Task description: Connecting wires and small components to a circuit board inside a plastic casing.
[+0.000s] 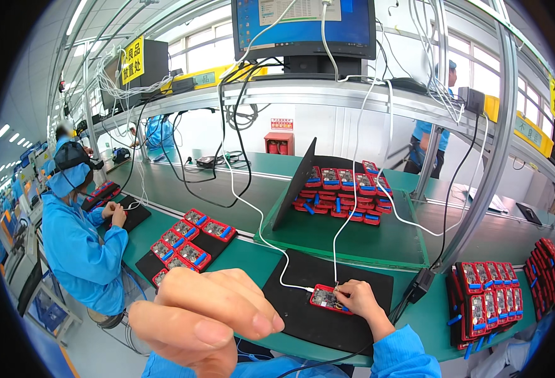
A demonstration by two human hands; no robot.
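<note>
On a black mat lies a red tray holding a circuit board. At its upper right edge, my right hand pinches the plug end of a white cable. A second white cable ends in a plug at the board's left side. My left hand is raised close to the camera, apart from the board and large in view. Its fingers are curled together, and whatever may be between them is hidden.
Red-trayed boards sit left, stacked right, and piled behind the mat beside an upright black panel. A monitor hangs above on a metal frame. A black cable adapter lies right; a co-worker works left.
</note>
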